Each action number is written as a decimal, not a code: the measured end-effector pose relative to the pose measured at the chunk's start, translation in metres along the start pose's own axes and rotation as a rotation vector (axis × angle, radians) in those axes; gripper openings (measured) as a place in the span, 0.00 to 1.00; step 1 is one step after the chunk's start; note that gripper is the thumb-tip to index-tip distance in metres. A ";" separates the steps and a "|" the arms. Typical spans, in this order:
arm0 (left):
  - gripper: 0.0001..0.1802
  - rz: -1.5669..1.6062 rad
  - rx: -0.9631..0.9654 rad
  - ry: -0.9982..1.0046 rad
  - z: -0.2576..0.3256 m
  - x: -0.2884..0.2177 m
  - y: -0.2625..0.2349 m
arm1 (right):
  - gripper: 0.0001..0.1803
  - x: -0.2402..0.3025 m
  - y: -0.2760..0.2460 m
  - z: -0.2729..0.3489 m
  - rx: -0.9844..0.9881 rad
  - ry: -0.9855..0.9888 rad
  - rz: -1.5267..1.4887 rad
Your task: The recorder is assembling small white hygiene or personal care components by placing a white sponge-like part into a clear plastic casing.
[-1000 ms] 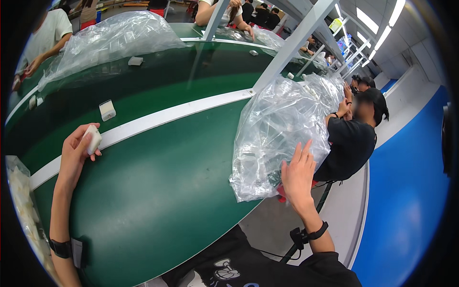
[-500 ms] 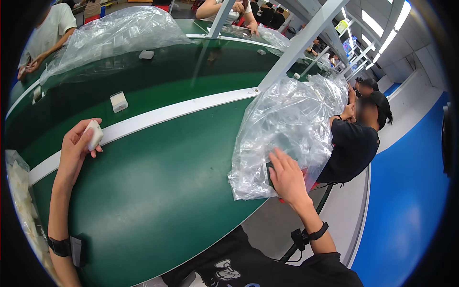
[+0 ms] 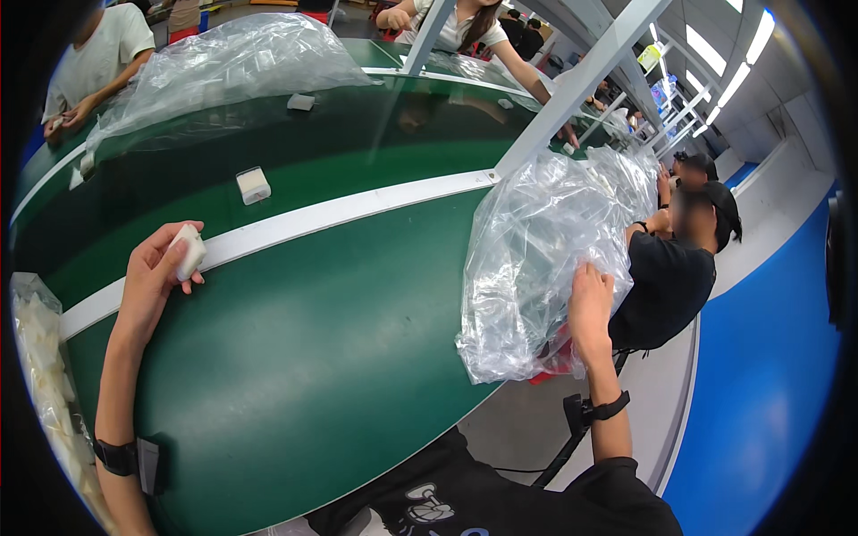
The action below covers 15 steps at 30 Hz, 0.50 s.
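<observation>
My left hand (image 3: pixel 150 284) is closed around a small white block-shaped piece (image 3: pixel 190 254), holding it by the white rail at the far edge of the green worktop (image 3: pixel 295 357). A large crumpled clear plastic bag (image 3: pixel 523 259) lies at the worktop's right end, partly overhanging the near edge. My right hand (image 3: pixel 591 308) is at the right side of this bag, its fingers bent and pinched on the film. The fingertips are partly lost among the shiny folds. A similar white block (image 3: pixel 254 186) sits on the dark green belt beyond the rail.
Another white piece (image 3: pixel 301 103) lies farther along the belt, near a big clear bag (image 3: pixel 241 58). A bag of pale pieces (image 3: pixel 43 357) stands at the far left. A grey post (image 3: pixel 572 94) rises from the rail. Co-workers sit opposite and to the right.
My right hand has moved right and up across the bag, and its spread fingers have closed on the film. The white pieces on the belt have shifted right. My left hand still holds its block.
</observation>
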<state>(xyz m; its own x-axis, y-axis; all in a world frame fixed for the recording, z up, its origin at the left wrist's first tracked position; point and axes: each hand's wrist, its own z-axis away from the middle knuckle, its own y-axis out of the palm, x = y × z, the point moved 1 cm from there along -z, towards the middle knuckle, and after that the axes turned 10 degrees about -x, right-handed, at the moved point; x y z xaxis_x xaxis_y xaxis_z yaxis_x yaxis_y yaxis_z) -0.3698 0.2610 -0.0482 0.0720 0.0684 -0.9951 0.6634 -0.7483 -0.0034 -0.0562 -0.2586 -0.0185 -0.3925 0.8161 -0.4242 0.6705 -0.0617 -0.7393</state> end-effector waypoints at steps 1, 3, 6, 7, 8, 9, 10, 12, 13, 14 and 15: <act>0.21 0.002 -0.003 -0.001 0.000 0.001 -0.001 | 0.08 0.001 -0.007 -0.004 0.008 0.023 -0.063; 0.21 0.003 0.002 -0.009 -0.001 0.004 -0.001 | 0.06 -0.010 0.003 -0.005 0.036 0.008 -0.055; 0.21 -0.011 -0.011 -0.009 0.001 -0.001 -0.001 | 0.07 -0.019 0.012 -0.012 0.104 0.033 -0.062; 0.21 -0.008 -0.006 -0.011 -0.001 0.000 -0.002 | 0.09 -0.024 0.023 -0.013 0.140 0.078 -0.088; 0.21 -0.009 -0.003 -0.008 -0.002 0.002 -0.003 | 0.11 -0.030 0.030 -0.012 0.176 0.125 -0.114; 0.22 -0.012 -0.007 -0.006 -0.002 0.002 -0.003 | 0.11 -0.033 0.032 -0.014 0.179 0.124 -0.115; 0.22 -0.014 -0.006 -0.008 -0.002 0.002 -0.003 | 0.12 -0.037 0.034 -0.015 0.216 0.114 -0.081; 0.20 0.006 -0.002 -0.006 -0.003 0.001 -0.002 | 0.13 -0.038 0.035 -0.017 0.256 0.109 -0.050; 0.20 0.006 0.005 -0.002 -0.005 0.002 -0.002 | 0.16 -0.036 0.031 -0.019 0.312 0.136 -0.046; 0.20 0.010 0.008 -0.013 -0.006 0.005 -0.002 | 0.19 -0.036 0.028 -0.018 0.367 0.164 -0.042; 0.20 0.015 0.011 -0.024 -0.007 0.007 -0.002 | 0.19 -0.041 0.033 -0.015 0.366 0.174 -0.039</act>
<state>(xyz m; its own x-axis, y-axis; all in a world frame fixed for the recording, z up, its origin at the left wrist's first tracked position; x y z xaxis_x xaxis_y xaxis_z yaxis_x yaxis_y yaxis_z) -0.3654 0.2672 -0.0547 0.0643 0.0412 -0.9971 0.6538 -0.7566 0.0109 -0.0081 -0.2852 -0.0179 -0.2804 0.9048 -0.3203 0.3763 -0.2034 -0.9039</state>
